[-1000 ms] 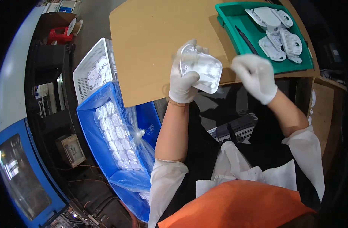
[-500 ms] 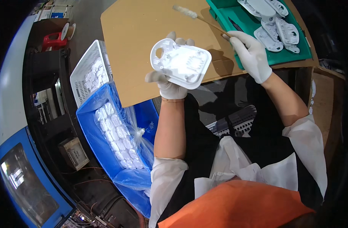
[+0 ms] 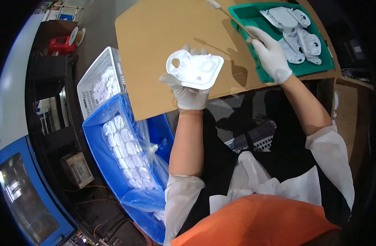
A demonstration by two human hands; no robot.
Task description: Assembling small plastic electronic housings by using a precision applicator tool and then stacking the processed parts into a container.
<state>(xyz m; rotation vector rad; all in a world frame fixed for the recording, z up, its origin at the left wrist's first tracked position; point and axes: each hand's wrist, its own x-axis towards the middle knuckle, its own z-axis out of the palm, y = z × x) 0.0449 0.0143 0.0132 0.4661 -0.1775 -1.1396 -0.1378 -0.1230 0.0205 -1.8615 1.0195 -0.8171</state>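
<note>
Our left hand (image 3: pixel 188 92) has tipped the white moulded part (image 3: pixel 195 69) flatter at centre frame, fingers gripping beneath. Our right hand (image 3: pixel 271 55) now pinches the thin swab stick (image 3: pixel 231 15) at upper right.

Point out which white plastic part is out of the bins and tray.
The part in the left hand, held over the cardboard; the others lie in the green tray, white basket and blue bin.
</note>
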